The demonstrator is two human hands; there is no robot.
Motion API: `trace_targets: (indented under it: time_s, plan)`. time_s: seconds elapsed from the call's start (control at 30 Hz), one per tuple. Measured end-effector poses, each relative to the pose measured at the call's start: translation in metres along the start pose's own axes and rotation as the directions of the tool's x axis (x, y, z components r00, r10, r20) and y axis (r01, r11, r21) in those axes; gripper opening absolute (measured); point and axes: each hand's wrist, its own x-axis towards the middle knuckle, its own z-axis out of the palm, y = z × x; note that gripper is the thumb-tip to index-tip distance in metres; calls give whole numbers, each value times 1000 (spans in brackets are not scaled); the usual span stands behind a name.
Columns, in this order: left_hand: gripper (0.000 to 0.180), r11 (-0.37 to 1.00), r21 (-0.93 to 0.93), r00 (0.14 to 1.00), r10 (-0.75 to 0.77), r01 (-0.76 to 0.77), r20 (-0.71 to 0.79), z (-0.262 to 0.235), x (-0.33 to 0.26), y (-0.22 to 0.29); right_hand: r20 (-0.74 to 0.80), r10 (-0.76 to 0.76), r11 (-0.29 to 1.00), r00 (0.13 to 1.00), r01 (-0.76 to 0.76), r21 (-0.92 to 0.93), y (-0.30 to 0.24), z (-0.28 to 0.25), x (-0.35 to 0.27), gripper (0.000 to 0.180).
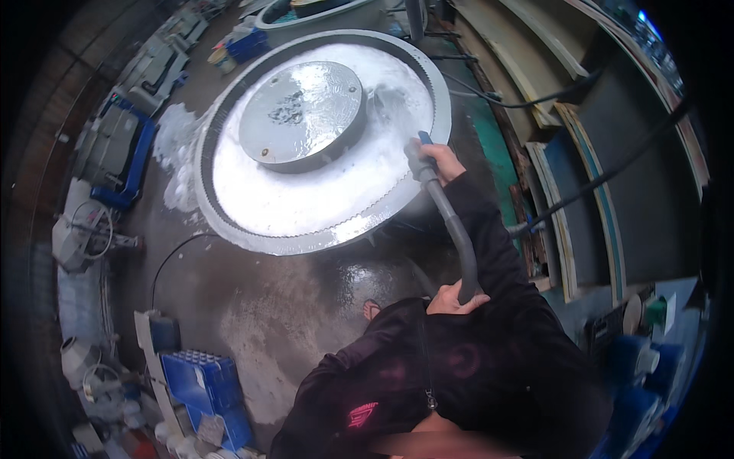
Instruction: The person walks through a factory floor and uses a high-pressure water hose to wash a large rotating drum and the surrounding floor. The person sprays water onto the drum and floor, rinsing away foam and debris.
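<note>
My right hand [443, 162] is wrapped round the valve nozzle [417, 161] at the end of a grey hose, by its blue lever. Lower down, close to my chest, my left hand [449, 299] grips the grey hose [456, 229]. A blurred spray [391, 103] spreads ahead of the nozzle over white foam [267, 206]. The foam fills a large round tub [306, 243] with a toothed inner edge. At its centre stands a wet, round metal hub [321, 99] with a flat top and bolts near its rim.
Foam [177, 153] has spilled on the wet floor [275, 306] left of the tub. Blue crates [202, 382] and machines with handwheels [80, 233] line the left. Large panels [569, 222] and a black cable [596, 180] are on the right. Another round tub [336, 21] stands beyond.
</note>
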Motion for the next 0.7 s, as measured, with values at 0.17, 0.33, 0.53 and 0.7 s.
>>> trace_targets:
  time_s: [0.17,0.33,0.53,0.7]
  plan:
    - [20,998,59,993,11,-4,-121,81,38,0,-142,265,962,954,-270,-22,-32,-41,-25,35]
    - [21,980,198,992,5,20,-128,120,58,15,157,57,998,986,-58,0,-73,-65,-35,50]
    - [21,991,68,973,-97,114,-208,116,103,24,65,210,965,975,-218,149,-72,-91,10,54]
    - [22,992,95,996,-80,83,-32,116,160,15,101,68,975,993,-88,206,-94,-145,41,39]
